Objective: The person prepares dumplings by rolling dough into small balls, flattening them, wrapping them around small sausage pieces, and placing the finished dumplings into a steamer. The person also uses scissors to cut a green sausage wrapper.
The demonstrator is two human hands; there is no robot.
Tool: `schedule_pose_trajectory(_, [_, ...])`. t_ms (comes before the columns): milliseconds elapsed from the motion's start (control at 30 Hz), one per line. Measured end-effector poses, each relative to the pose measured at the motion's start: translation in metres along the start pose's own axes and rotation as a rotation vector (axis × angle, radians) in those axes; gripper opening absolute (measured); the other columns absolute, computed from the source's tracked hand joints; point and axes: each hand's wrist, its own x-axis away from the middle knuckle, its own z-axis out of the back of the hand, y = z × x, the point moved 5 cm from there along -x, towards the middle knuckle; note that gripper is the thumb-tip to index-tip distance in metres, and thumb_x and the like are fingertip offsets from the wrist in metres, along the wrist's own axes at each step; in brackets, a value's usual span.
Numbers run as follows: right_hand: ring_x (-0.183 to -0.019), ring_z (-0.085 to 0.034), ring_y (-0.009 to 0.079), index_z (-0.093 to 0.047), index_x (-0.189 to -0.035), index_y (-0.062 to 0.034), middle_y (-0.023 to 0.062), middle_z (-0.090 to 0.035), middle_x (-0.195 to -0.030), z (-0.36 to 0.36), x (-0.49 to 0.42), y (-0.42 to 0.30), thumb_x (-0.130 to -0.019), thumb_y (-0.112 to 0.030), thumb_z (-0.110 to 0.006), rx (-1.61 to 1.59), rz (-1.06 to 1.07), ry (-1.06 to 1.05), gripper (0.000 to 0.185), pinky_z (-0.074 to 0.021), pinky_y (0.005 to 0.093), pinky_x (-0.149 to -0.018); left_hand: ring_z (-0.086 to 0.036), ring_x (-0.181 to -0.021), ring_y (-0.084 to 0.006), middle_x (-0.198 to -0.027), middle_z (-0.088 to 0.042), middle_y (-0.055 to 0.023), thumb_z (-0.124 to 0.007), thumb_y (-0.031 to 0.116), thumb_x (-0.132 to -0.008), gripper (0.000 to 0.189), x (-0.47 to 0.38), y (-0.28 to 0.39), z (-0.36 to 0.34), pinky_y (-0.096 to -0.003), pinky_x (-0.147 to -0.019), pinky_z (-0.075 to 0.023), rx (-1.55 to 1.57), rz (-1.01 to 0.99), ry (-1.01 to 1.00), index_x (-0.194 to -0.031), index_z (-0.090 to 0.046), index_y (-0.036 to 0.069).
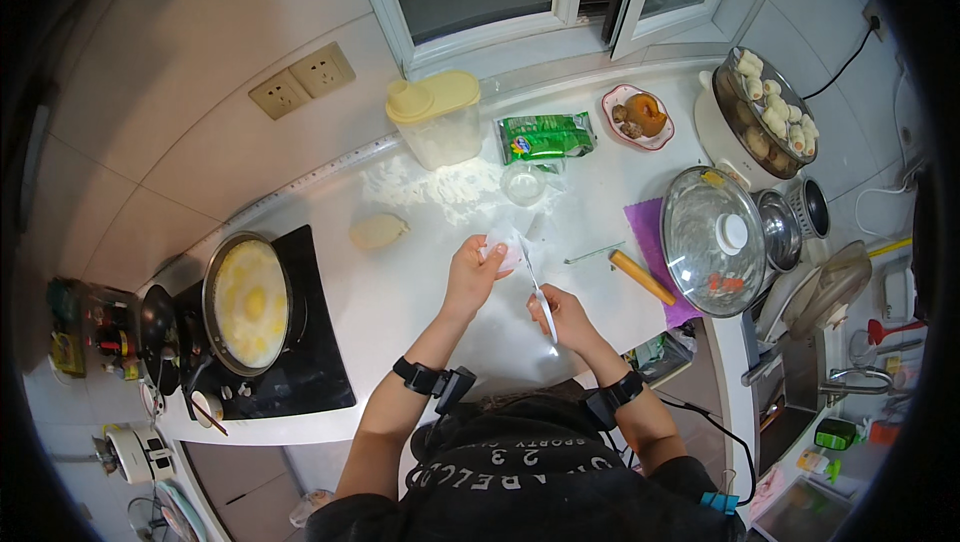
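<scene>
Over the white countertop, my left hand [478, 272] pinches a small translucent white plastic piece [507, 245]. My right hand [561, 315] grips a white-handled kitchen tool [544, 308], likely a knife or scissors; its metal blade reaches up to the plastic's right edge. Beyond the hands stands a small clear glass bowl [524, 185] amid scattered flour. A pale dough piece [378, 232] lies left of my hands. To the right are a thin greenish stick [595, 252] and a short wooden rolling pin [642, 277].
On the left, a pan of pale yellow food [251, 304] sits on the black cooktop [324, 347]. Behind are a yellow-lidded container [442, 129], a green packet [551, 138] and a small dish [609, 103]. A glass lid [697, 242] and steamer [712, 121] stand right, near the sink [787, 422].
</scene>
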Motion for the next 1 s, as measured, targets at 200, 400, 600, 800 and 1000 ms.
schedule_pose_trajectory(200, [-0.051, -0.046, 0.0068, -0.057, -0.073, -0.0036, -0.0004, -0.052, -0.059, 0.003, -0.002, -0.007, -0.087, -0.033, -0.067, -0.067, -0.086, -0.049, 0.034, -0.0375, 0.0238, -0.048, -0.066, -0.087, -0.0137, -0.098, -0.066, -0.0083, -0.056, 0.013, -0.095, 0.017, -0.01, -0.004, 0.006, -0.0274, -0.074, -0.0573, -0.017, 0.027, -0.072, -0.105, -0.051, 0.001])
schedule_pose_trajectory(400, [-0.05, -0.048, 0.008, -0.057, -0.069, -0.0044, 0.0008, -0.054, -0.059, 0.013, -0.014, -0.005, -0.087, -0.034, -0.068, 0.039, -0.099, -0.035, 0.036, -0.0379, 0.0243, -0.047, -0.065, -0.083, -0.0133, -0.096, -0.064, -0.0084, -0.056, 0.011, -0.095, 0.017, -0.018, -0.006, 0.015, -0.0262, -0.071, -0.0577, -0.093, 0.037, -0.132, -0.106, -0.052, -0.001])
schedule_pose_trajectory(600, [-0.078, -0.062, 0.0383, -0.062, -0.077, -0.0011, 0.0171, -0.064, -0.082, 0.032, -0.028, 0.022, -0.081, -0.043, -0.067, 0.85, -0.063, 0.006, 0.042, -0.0496, 0.0431, -0.065, -0.064, -0.089, -0.0144, -0.101, -0.064, -0.0076, -0.053, 0.013, -0.095, 0.023, -0.013, -0.02, 0.06, -0.0271, -0.077, -0.0555, -0.106, 0.153, -0.116, -0.111, -0.056, -0.003])
schedule_pose_trajectory(800, [-0.095, -0.058, 0.032, -0.062, -0.095, -0.0051, 0.0122, -0.06, -0.097, 0.022, -0.029, 0.023, -0.076, -0.029, -0.069, 1.016, 0.156, 0.151, 0.032, -0.0513, 0.0406, -0.077, -0.062, -0.098, -0.0164, -0.106, -0.064, -0.006, -0.049, 0.017, -0.097, 0.023, 0.029, -0.053, 0.152, -0.0312, -0.087, -0.0537, 0.188, 0.225, 0.272, -0.113, -0.058, 0.003])
schedule_pose_trajectory(1000, [-0.111, -0.051, 0.0332, -0.055, -0.118, -0.0042, 0.0148, -0.053, -0.12, -0.07, -0.081, -0.01, -0.069, -0.02, -0.079, 0.787, 0.623, -0.089, 0.057, -0.0479, 0.0396, -0.087, -0.061, -0.099, -0.0167, -0.107, -0.062, -0.0052, -0.05, 0.019, -0.097, 0.019, 0.065, -0.088, 0.186, -0.0317, -0.086, -0.0548, 0.36, 0.215, 0.399, -0.109, -0.058, 0.006])
